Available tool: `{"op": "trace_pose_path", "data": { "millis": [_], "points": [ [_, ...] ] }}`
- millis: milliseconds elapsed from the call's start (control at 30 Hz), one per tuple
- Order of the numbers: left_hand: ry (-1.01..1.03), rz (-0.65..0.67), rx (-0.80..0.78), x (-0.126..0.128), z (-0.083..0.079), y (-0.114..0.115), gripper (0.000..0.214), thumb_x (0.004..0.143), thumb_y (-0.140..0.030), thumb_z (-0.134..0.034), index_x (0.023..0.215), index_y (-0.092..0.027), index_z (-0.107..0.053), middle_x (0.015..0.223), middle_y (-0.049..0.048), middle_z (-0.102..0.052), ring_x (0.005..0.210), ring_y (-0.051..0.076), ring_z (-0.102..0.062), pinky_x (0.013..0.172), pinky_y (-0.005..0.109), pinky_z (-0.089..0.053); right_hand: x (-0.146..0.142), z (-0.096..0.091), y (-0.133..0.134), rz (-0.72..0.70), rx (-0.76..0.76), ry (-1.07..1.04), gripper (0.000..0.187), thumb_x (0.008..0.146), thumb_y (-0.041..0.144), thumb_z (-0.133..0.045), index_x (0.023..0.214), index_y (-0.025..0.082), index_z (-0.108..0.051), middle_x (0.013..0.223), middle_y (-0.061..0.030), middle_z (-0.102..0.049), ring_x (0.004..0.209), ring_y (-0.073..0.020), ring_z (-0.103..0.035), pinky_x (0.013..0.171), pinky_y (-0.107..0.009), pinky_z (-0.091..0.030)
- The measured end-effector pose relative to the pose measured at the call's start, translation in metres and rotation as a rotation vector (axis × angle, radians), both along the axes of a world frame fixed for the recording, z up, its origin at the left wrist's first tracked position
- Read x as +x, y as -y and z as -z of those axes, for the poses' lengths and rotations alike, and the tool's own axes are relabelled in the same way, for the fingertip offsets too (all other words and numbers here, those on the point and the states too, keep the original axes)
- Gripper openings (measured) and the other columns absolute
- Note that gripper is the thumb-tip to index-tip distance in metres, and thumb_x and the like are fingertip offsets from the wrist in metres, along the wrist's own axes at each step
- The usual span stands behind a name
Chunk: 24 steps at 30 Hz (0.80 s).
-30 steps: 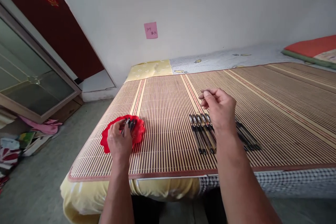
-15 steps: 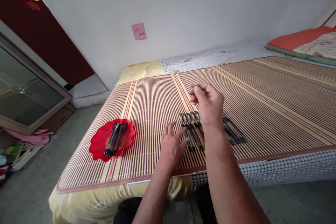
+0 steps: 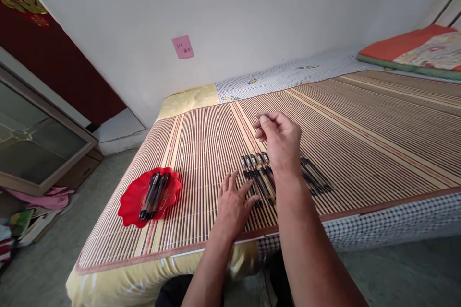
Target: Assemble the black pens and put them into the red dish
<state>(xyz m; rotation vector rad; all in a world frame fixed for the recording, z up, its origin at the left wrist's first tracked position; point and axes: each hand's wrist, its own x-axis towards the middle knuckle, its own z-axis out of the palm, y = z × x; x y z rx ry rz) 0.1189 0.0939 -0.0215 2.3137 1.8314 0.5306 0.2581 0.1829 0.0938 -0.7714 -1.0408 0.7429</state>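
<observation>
My left hand (image 3: 232, 206) is low over the woven mat, palm down and fingers apart, holding nothing. Its thumb side is beside the near-left end of a row of black-capped pens (image 3: 264, 180); I cannot tell whether it touches them. My right hand (image 3: 283, 139) is raised above the middle of this row, thumb pressed to curled fingers. Whatever it pinches, if anything, is hidden. Its wrist and forearm cover part of the row, and more pens (image 3: 317, 175) show to the right. Further left, several pens (image 3: 154, 194) lie bunched on a red scalloped plate (image 3: 126, 206).
The striped mat (image 3: 205, 153) covers a bed against a white wall (image 3: 288, 14). A pink note (image 3: 183, 47) is stuck there. Folded orange and floral bedding (image 3: 406, 48) lies at the far right. A glass-panelled door (image 3: 36, 139) and floor clutter are at left.
The view has shifted slightly, so the plate, note and pens appear a little further left. Both hands keep nearly the same poses, with the left resting slightly flatter.
</observation>
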Motion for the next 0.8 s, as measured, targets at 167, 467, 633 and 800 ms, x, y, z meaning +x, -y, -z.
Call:
{"op": "trace_pose_path", "data": {
  "millis": [167, 467, 633, 800],
  "points": [
    [-0.043, 0.017, -0.007, 0.0013, -0.0048, 0.0009, 0.037, 0.098, -0.039, -0.064, 0.134, -0.031, -0.067, 0.161, 0.0117, -0.038, 0.153, 0.039, -0.03, 0.119, 0.06, -0.037, -0.0022, 0.0006, -0.0008, -0.027, 0.005, -0.044, 0.009, 0.091, 0.022, -0.064, 0.086, 0.017, -0.07, 0.075, 0.0013, -0.069, 0.054, -0.0058, -0.057, 0.051, -0.019, -0.046],
    [-0.032, -0.017, -0.001, 0.0032, -0.0088, 0.0033, 0.032, 0.096, -0.03, -0.066, 0.128, -0.025, -0.067, 0.159, 0.015, -0.041, 0.151, 0.037, -0.033, 0.119, 0.06, -0.037, -0.0038, 0.0047, -0.0042, -0.011, 0.003, 0.007, 0.011, 0.091, 0.026, -0.064, 0.089, 0.017, -0.07, 0.078, 0.0012, -0.068, 0.054, -0.0055, -0.057, 0.05, -0.018, -0.046],
    [-0.003, -0.009, -0.036, 0.0093, -0.0104, 0.004, 0.032, 0.095, -0.025, -0.068, 0.127, -0.024, -0.068, 0.158, 0.0158, -0.043, 0.15, 0.037, -0.035, 0.12, 0.059, -0.037, -0.005, 0.0074, -0.005, -0.022, 0.004, 0.024, 0.013, 0.091, 0.027, -0.064, 0.089, 0.016, -0.07, 0.079, 0.0007, -0.069, 0.054, -0.0056, -0.057, 0.05, -0.019, -0.046],
    [-0.002, 0.003, -0.033, 0.0078, -0.0101, 0.0034, 0.031, 0.096, -0.019, -0.061, 0.126, -0.022, -0.069, 0.155, 0.017, -0.046, 0.15, 0.036, -0.036, 0.12, 0.058, -0.037, -0.0049, 0.0086, -0.0053, -0.019, 0.004, 0.016, 0.011, 0.091, 0.026, -0.064, 0.088, 0.017, -0.071, 0.078, 0.0006, -0.069, 0.055, -0.0063, -0.057, 0.05, -0.019, -0.045]
  ]
}}
